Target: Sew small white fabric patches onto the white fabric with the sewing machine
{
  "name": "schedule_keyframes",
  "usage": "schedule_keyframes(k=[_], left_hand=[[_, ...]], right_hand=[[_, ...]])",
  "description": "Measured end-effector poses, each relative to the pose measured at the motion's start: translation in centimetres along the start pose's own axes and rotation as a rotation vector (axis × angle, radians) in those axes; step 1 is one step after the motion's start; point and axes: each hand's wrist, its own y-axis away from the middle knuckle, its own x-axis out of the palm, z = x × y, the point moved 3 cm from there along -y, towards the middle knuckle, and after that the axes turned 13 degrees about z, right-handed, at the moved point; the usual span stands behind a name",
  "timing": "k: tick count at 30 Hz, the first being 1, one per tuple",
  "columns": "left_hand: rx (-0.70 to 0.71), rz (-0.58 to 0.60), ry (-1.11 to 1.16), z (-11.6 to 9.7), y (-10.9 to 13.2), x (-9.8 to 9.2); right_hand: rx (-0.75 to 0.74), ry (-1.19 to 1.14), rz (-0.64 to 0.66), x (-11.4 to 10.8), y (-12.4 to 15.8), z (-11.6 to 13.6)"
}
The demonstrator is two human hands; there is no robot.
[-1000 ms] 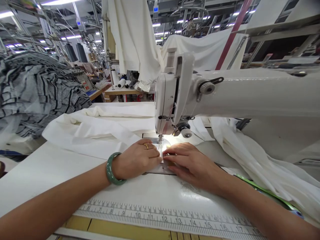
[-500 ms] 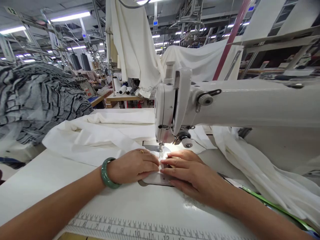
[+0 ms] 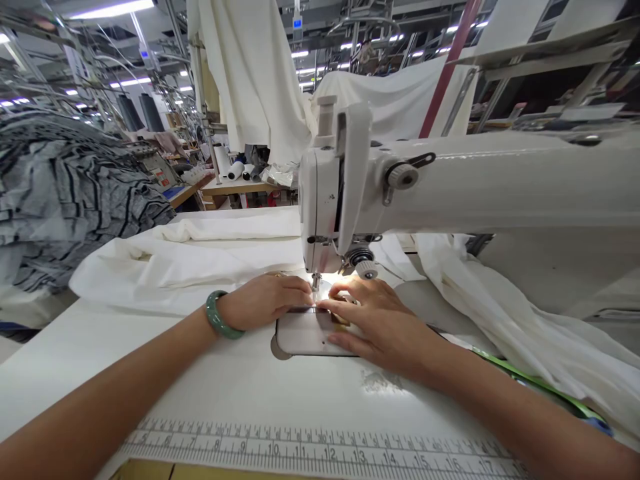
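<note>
My left hand (image 3: 263, 301) and my right hand (image 3: 375, 320) lie flat on a thin strip of white fabric (image 3: 320, 309), one on each side of the sewing machine needle (image 3: 315, 283). The fingertips of both hands nearly meet just in front of the needle, and the right hand's fingers are spread. Below them is a metal plate (image 3: 305, 333) set in the white table (image 3: 100, 360). The white head of the industrial sewing machine (image 3: 325, 207) stands above the hands. A green bangle (image 3: 217, 315) circles my left wrist.
A printed ruler scale (image 3: 320, 443) runs along the table's near side. White cloth (image 3: 170, 263) lies bunched to the left of the machine, and more (image 3: 520, 327) hangs on the right. A grey striped fabric pile (image 3: 75, 200) rises at the left. Thread spools (image 3: 237, 171) stand on a bench behind.
Both hands have moved forward toward the needle, and more of the metal plate shows in front of them. The head view has shifted slightly.
</note>
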Motion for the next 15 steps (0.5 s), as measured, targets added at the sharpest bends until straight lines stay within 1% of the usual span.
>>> schedule_keyframes(k=[4, 8, 15], left_hand=[[-0.061, 0.015, -0.003, 0.39, -0.31, 0.08], [-0.132, 0.01, -0.034, 0.39, -0.37, 0.3], [-0.161, 0.034, -0.108, 0.02, -0.07, 0.42]], right_hand=[[-0.017, 0.028, -0.009, 0.07, 0.0, -0.03], [-0.027, 0.008, 0.001, 0.25, 0.21, -0.13], [-0.071, -0.006, -0.056, 0.38, 0.6, -0.09]])
